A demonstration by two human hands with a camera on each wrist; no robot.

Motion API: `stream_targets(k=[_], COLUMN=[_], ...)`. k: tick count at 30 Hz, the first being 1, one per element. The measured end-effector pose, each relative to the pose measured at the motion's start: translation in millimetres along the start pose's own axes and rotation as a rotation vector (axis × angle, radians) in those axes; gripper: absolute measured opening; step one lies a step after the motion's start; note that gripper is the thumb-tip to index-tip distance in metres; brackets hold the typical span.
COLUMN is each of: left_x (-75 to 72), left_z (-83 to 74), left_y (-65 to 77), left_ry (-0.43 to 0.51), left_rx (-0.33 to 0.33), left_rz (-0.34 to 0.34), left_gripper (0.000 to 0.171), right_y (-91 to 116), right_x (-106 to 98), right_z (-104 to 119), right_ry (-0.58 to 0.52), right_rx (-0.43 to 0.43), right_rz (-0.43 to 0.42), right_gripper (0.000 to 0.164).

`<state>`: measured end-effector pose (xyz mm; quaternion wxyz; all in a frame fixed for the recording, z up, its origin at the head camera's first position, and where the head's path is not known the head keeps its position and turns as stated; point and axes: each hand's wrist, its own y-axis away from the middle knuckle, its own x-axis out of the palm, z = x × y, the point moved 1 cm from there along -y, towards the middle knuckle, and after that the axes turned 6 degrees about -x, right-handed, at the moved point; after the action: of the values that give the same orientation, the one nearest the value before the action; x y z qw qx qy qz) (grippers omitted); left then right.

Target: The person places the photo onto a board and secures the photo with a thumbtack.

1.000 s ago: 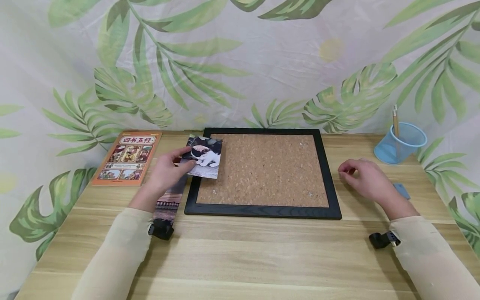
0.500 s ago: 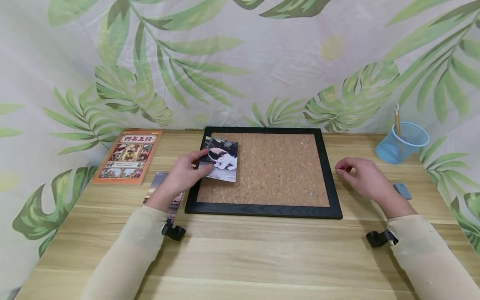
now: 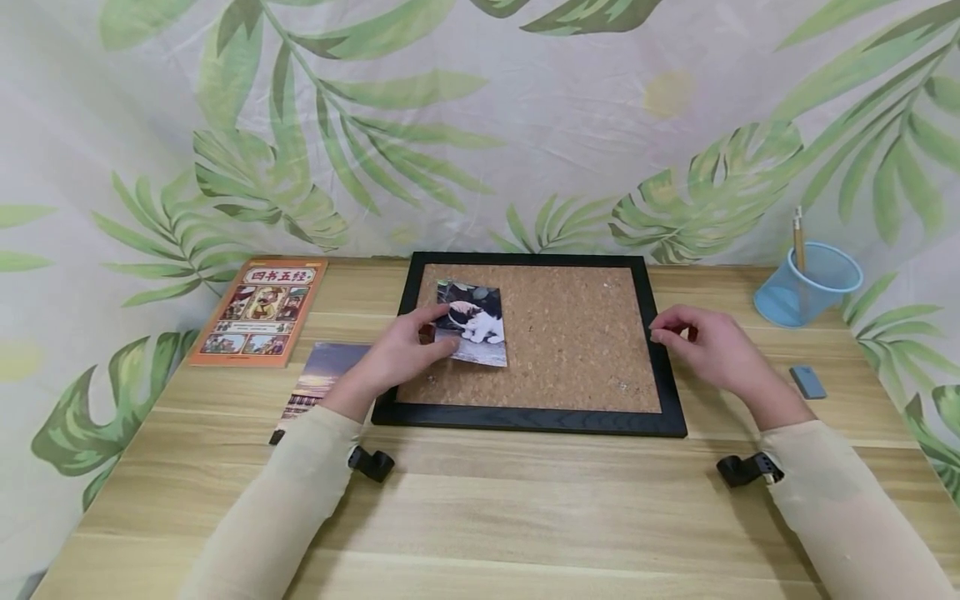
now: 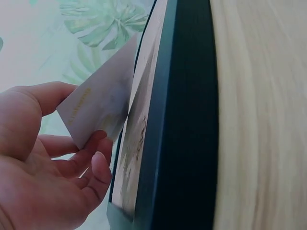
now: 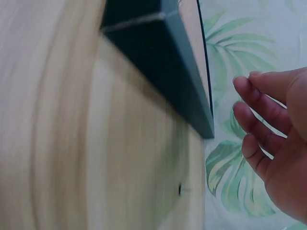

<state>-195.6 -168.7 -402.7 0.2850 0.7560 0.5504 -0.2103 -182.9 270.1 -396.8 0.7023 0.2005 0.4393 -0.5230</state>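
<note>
My left hand point(image 3: 403, 354) pinches a photo point(image 3: 483, 329) of a black-and-white cat by its left side, over the left half of the cork board point(image 3: 570, 342). From the left wrist view, the pale back of the photo point(image 4: 103, 98) shows, tilted up from the board, with its edge close over the cork. My right hand point(image 3: 701, 342) is at the board's right black frame point(image 3: 666, 375), thumb and index fingertips together. I cannot tell whether something tiny sits between them. In the right wrist view the other fingers of the right hand point(image 5: 283, 129) are bent.
A second photo point(image 3: 322, 375) of a sunset sky lies left of the board, partly under my left forearm. An orange book point(image 3: 258, 312) rests at the back left. At the right are a grey-blue block point(image 3: 807, 382) and a blue mesh cup point(image 3: 780, 296) with pencils point(image 3: 798, 242).
My left hand has carried the cat photo rightward, from the board's left edge to over the cork, uncovering more of the sunset photo. My right hand has shifted left to the board's frame.
</note>
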Motion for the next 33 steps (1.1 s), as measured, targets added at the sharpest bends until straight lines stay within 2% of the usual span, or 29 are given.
stream_targets(k=[6, 14, 17, 22, 24, 28, 33], left_x=[7.3, 12.9, 15.8, 23.9, 26.4, 31.2, 33.9], left_z=[-4.2, -6.6, 3.6, 32.5, 38.6, 44.6, 41.8], left_y=[-5.9, -11.7, -20.3, -41.9, -47.1, -54.8, -57.6], left_ry=[-0.058, -0.178, -0.222, -0.295, -0.312, -0.347, -0.36], left_rx=[0.019, -0.009, 0.007, 0.026, 0.021, 0.013, -0.021], left_rz=[0.034, 0.081, 0.086, 0.079, 0.08, 0.073, 0.085], left_gripper=[0.072, 0.077, 0.078, 0.082, 0.083, 0.084, 0.084], right_y=[-10.7, -30.3, -39.4, -55.3, -61.7, -73.9, -90.2], right_x=[4.5, 17.5, 22.2, 28.5, 31.5, 40.0, 52.8], right_z=[11.2, 21.8, 25.7, 34.4, 37.9, 42.8, 49.7], right_ry=[-0.072, -0.141, -0.165, -0.214, -0.235, -0.28, -0.331], right_rx=[0.013, -0.015, -0.018, -0.005, 0.008, 0.049, 0.125], right_rz=[0.011, 0.051, 0.063, 0.102, 0.121, 0.134, 0.135], right_gripper=[0.015, 0.014, 0.015, 0.019, 0.02, 0.022, 0.024])
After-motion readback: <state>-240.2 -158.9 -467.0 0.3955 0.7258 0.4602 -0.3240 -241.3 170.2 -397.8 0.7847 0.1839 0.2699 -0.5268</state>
